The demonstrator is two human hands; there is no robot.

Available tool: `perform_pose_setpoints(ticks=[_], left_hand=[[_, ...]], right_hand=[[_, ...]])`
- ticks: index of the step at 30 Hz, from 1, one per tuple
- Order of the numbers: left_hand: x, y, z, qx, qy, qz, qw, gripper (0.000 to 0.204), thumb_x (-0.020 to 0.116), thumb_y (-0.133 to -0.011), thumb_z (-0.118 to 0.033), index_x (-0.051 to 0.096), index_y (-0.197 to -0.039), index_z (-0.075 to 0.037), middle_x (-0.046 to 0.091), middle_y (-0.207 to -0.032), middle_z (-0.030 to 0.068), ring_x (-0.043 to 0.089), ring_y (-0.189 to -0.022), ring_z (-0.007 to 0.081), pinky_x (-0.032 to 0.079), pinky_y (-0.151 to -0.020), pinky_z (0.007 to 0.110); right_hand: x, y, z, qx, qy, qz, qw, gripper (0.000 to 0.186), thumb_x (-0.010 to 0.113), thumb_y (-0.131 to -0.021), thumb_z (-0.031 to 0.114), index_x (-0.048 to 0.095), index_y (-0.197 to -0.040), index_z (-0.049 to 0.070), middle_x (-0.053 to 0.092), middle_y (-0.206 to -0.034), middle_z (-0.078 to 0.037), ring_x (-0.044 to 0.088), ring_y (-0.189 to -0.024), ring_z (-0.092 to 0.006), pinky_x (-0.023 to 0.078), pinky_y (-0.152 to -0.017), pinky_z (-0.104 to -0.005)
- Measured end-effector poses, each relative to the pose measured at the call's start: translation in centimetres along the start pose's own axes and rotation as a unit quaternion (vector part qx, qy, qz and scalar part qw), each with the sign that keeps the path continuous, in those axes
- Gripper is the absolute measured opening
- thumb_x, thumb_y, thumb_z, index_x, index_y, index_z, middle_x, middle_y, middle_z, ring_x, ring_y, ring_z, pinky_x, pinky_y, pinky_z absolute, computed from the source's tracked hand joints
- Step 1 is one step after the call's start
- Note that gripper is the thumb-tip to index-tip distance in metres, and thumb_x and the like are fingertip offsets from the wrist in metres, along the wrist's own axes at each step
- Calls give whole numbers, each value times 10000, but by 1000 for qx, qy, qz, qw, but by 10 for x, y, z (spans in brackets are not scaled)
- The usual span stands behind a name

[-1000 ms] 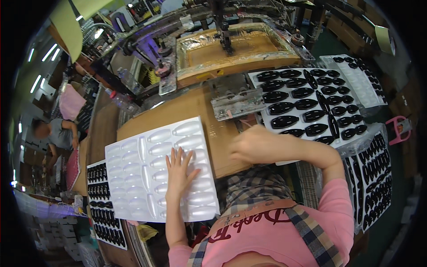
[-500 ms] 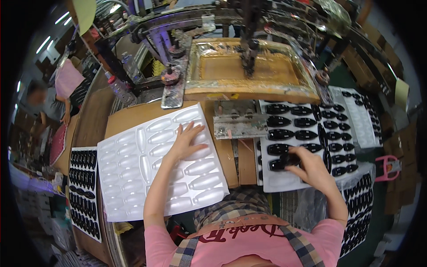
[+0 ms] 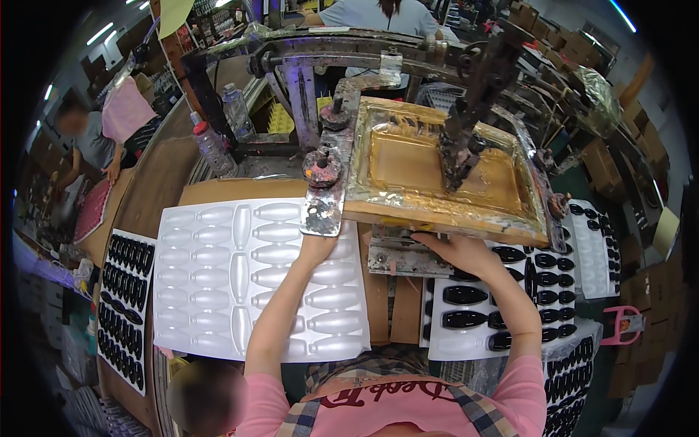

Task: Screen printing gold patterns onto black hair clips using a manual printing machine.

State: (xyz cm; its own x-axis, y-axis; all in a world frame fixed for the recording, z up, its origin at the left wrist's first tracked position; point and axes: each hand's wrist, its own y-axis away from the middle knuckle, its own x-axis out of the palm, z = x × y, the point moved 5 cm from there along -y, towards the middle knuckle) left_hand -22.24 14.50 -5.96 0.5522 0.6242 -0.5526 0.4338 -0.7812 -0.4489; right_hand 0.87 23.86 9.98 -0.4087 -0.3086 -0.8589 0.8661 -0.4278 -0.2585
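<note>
My left hand reaches to the upper right of a white moulded tray, its fingers hidden beneath a metal bracket on the screen-printing frame. Under the frame's front wooden bar, my right hand is at a metal fixture; its fingers are mostly hidden, so whether it holds anything is unclear. Right of the fixture lies a white tray with rows of glossy black pieces. A dark press arm stands over the frame's gold-stained mesh.
Black-piece trays lie left and far right. Bottles stand behind the white tray. A pink stool is at right. Co-workers are at the left and back. Cardboard boxes line the right.
My right hand has left the black pieces, where it was pinching, and moved up under the frame. My left hand's fingers, earlier spread on the white tray, are now hidden. The view has shifted.
</note>
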Motion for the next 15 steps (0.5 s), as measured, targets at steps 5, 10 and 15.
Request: perform_pose_setpoints(ticks=[5, 10, 15], left_hand=[[4, 6, 5, 32, -116, 15, 993, 221, 562, -729, -112, 578, -926, -12, 573, -942, 187, 517, -907, 369, 398, -786, 409], [9, 6, 9, 28, -34, -3, 999, 247, 543, -747, -131, 555, -960, -8, 557, -977, 168, 500, -963, 329, 351, -851, 417], [-7, 0, -28, 53, -75, 3, 996, 239, 500, -804, -154, 543, -1008, -36, 550, -1067, 109, 479, -1050, 265, 262, -945, 447]], right_hand=[[5, 4, 2, 30, -64, 46, 996, 398, 543, -824, 315, 517, -1085, 16, 547, -1036, -173, 507, -972, -314, 381, -844, -363], [-27, 36, 3, 57, 11, -23, 998, 314, 531, -827, 209, 521, -1050, -13, 559, -987, -194, 520, -943, -334, 393, -829, -369], [-44, 84, 4, 70, -44, -34, 996, 250, 566, -790, 178, 558, -955, -10, 576, -949, -178, 550, -878, -323, 441, -746, -357]])
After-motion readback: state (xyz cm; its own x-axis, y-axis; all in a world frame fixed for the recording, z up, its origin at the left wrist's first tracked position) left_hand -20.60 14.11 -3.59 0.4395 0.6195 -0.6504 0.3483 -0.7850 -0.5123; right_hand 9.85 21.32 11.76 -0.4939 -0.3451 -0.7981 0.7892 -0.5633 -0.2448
